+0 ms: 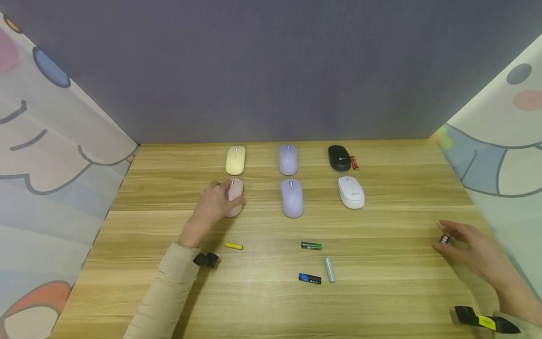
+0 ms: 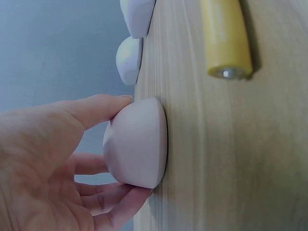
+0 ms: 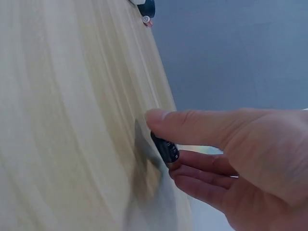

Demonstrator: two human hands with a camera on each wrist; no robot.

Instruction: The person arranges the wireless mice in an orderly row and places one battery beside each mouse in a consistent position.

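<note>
My left hand (image 1: 215, 203) grips a pink computer mouse (image 1: 235, 192) by its sides, thumb on one side and fingers on the other. In the left wrist view the pink mouse (image 2: 137, 144) sits flat against the wooden table. Close by the left forearm lies a yellow battery (image 1: 234, 246), which looms large in the left wrist view. Far to the right, my right hand (image 1: 476, 249) pinches a black battery (image 1: 444, 238) between thumb and fingertips, and the right wrist view shows this black battery (image 3: 165, 147) above its shadow on the wood.
Behind stand a yellow mouse (image 1: 235, 160), two lilac mice (image 1: 288, 160), a black mouse (image 1: 339, 158) and a white mouse (image 1: 351, 192). A red battery (image 1: 354, 163) lies beside the black one. Green (image 1: 311, 246), blue-black (image 1: 310, 278) and silver (image 1: 329, 270) batteries lie mid-table. A grey panel (image 1: 279, 70) rises behind.
</note>
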